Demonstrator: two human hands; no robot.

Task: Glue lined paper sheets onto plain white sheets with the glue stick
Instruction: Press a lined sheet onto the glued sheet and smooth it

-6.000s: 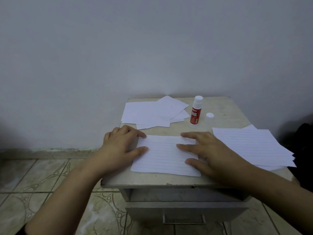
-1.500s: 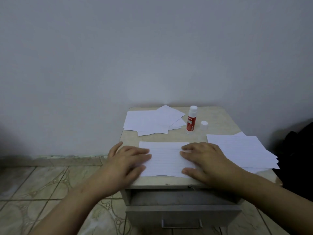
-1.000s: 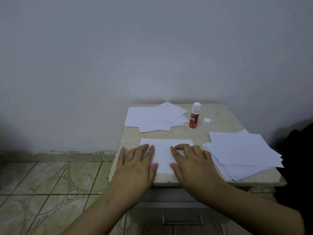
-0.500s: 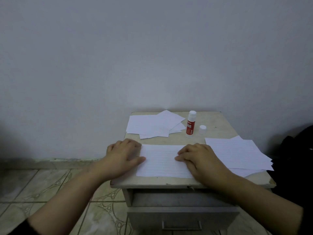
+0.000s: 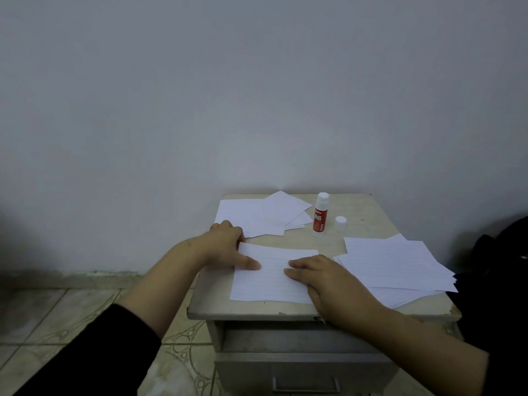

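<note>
A lined sheet (image 5: 270,284) lies flat near the front of the small table (image 5: 368,212). My left hand (image 5: 225,248) rests on its left edge, thumb stretched across the paper. My right hand (image 5: 320,277) presses flat on its right part, fingers straight. Behind, a fan of plain white sheets (image 5: 265,217) lies at the back left. The red glue stick (image 5: 320,215) stands upright and uncapped beside them, with its white cap (image 5: 341,223) just to the right. A pile of lined sheets (image 5: 391,264) covers the right side.
The table stands against a bare grey wall, with a drawer (image 5: 303,372) and its handle below the top. Patterned floor tiles (image 5: 57,318) lie to the left. A dark object (image 5: 503,252) sits beyond the table's right edge.
My left hand has slid to the sheet's upper left corner, thumb spread on the paper. My right hand stays pressed on the right part. The view has shifted slightly.
</note>
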